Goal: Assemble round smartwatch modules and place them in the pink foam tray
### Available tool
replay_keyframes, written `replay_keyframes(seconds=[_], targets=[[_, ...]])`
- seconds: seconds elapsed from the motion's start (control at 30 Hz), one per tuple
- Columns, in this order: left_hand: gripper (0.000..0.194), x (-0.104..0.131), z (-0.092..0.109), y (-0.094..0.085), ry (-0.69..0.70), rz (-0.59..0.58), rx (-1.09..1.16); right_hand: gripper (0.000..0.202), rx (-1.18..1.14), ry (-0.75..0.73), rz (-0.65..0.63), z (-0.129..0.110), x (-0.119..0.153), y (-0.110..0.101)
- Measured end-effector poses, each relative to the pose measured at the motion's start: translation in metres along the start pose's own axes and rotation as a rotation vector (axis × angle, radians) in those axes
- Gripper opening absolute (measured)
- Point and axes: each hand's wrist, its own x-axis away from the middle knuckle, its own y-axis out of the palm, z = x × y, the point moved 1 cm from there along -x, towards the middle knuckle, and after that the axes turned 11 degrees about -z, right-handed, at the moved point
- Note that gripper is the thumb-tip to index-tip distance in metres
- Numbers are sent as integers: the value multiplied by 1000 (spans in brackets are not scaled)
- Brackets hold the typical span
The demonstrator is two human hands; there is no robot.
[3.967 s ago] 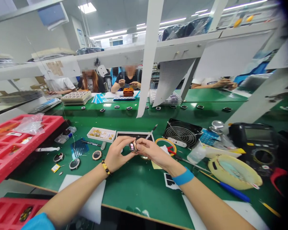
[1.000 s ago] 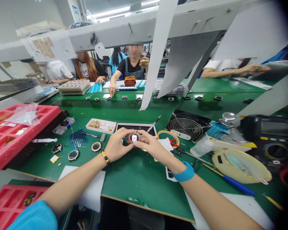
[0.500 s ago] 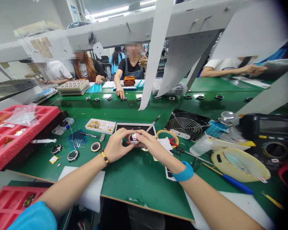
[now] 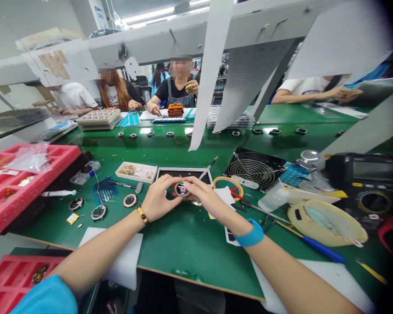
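A round smartwatch (image 4: 182, 189) with a lit screen is held up between both hands over the green bench (image 4: 183, 240). My left hand (image 4: 160, 197) grips its left side, thumb below and fingers above. My right hand (image 4: 201, 192) holds the other side, with fingertips along its upper right edge. Directly behind the hands lies a white-rimmed tray (image 4: 163, 172) with a dark inside, and a pen-like tool (image 4: 208, 168) rests across it. Left of my left hand are a rose-gold watch case (image 4: 130, 200) and a silver round watch (image 4: 98, 212).
Red compartment trays (image 4: 62, 153) stand at the left. A white box (image 4: 121, 169) of small gold parts lies behind the hands. To the right are a black fan (image 4: 253, 168), a tape roll (image 4: 239, 186), a yellowish dish (image 4: 327, 222), a blue-handled screwdriver (image 4: 324, 249) and a multimeter (image 4: 360, 183). Co-workers sit opposite.
The picture on the watch screen differs slightly, while both my hands keep their hold. Across the bench, a co-worker's hand has drawn back from the row of watch parts.
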Motion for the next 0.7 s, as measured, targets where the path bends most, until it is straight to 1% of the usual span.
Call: replay_keyframes(seconds=[0.4,0.7], targets=[[44,0,0,1,-3,-4,-7,63,87,-13,-17,8,-2,-4],[44,0,-1,2,3,6,-9,63,68,-1,-22,2,0,-1]])
